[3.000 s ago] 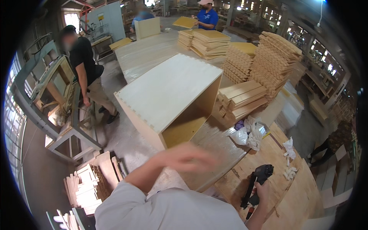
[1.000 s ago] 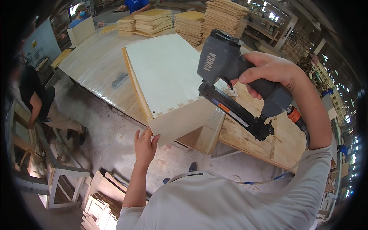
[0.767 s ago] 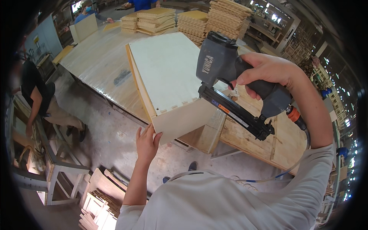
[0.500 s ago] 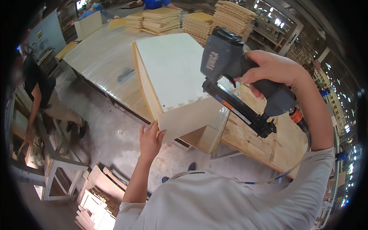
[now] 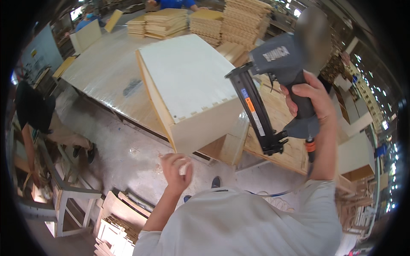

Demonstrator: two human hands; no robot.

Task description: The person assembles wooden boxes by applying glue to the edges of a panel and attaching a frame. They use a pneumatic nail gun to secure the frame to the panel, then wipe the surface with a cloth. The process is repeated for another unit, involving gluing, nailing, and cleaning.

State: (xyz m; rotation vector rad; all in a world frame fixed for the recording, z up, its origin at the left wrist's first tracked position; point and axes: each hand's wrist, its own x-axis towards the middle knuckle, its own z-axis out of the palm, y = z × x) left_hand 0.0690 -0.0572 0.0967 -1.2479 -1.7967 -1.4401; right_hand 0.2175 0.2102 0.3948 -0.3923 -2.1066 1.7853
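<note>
My right hand (image 5: 311,96) grips the dark grey nail gun (image 5: 299,64) by its handle, holding it raised on the right with its long black magazine slanting down in front. An orange fitting joins an air hose at the handle's foot. A wooden box (image 5: 188,77) with a white top face and finger-jointed edge rests on the work table, its near corner jutting past the edge. Just below that corner my left hand (image 5: 176,173) hovers apart from the box. Its fingers are loosely curled with a gap showing, and slightly blurred; I see nothing held in them.
The box stands on a film-covered table (image 5: 102,64). Behind are stacks of jointed panels (image 5: 166,21) and a person in blue (image 5: 171,4). Another person (image 5: 36,111) bends at a wooden frame on the left. Wood pieces (image 5: 113,234) lie at lower left; an air hose (image 5: 273,194) crosses near me.
My left hand has let go of the box's near corner and moved lower. The nail gun has swung right, its magazine now steeper, still in my right hand.
</note>
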